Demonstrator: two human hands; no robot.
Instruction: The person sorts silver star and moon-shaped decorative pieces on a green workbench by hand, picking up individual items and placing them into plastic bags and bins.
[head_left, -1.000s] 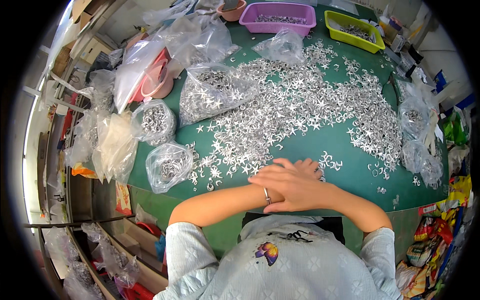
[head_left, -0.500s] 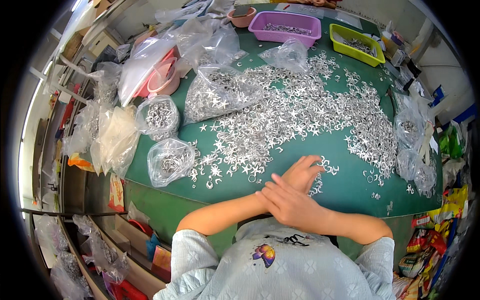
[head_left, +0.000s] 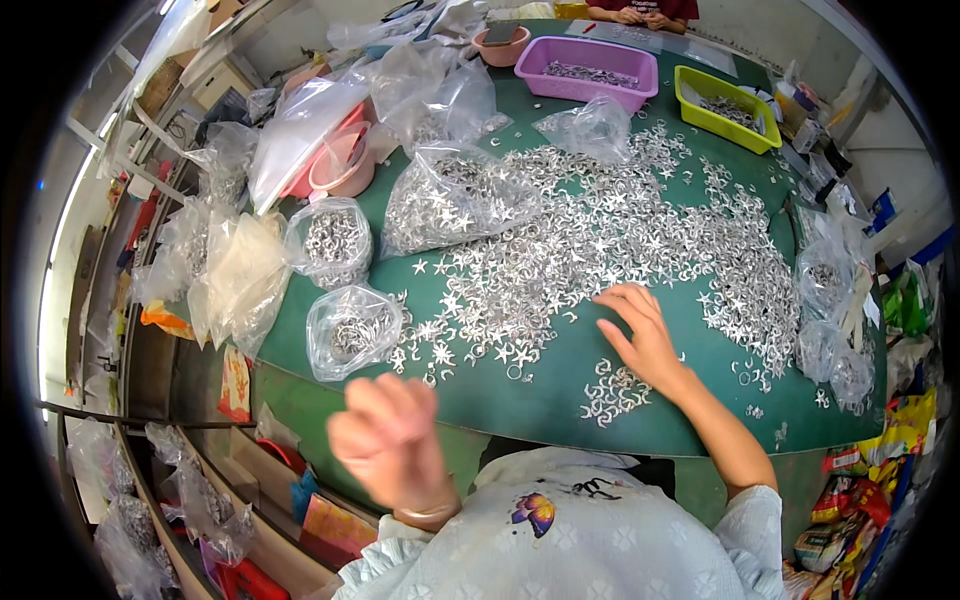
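Observation:
My right hand point(head_left: 640, 335) rests flat on the green table point(head_left: 560, 410), fingers spread, at the near edge of a wide spread of small silver star and crescent pieces point(head_left: 620, 230). A small heap of crescent pieces point(head_left: 612, 392) lies just in front of its wrist. My left hand point(head_left: 390, 445) is lifted off the table at the lower left. It is blurred, its fingers loosely curled, and nothing shows in it. A clear bag of silver pieces point(head_left: 350, 330) lies on the table just beyond it.
More clear bags of pieces point(head_left: 450, 195) crowd the left and back, others point(head_left: 830, 285) the right edge. A purple tray point(head_left: 590, 72), a yellow-green tray point(head_left: 725, 105) and pink bowls point(head_left: 340, 165) stand at the back. Another person's hands point(head_left: 640, 15) rest at the far side.
My hands were clasped together at the table's near edge. They have parted: the right reached forward onto the pieces, the left swung down and left, off the table.

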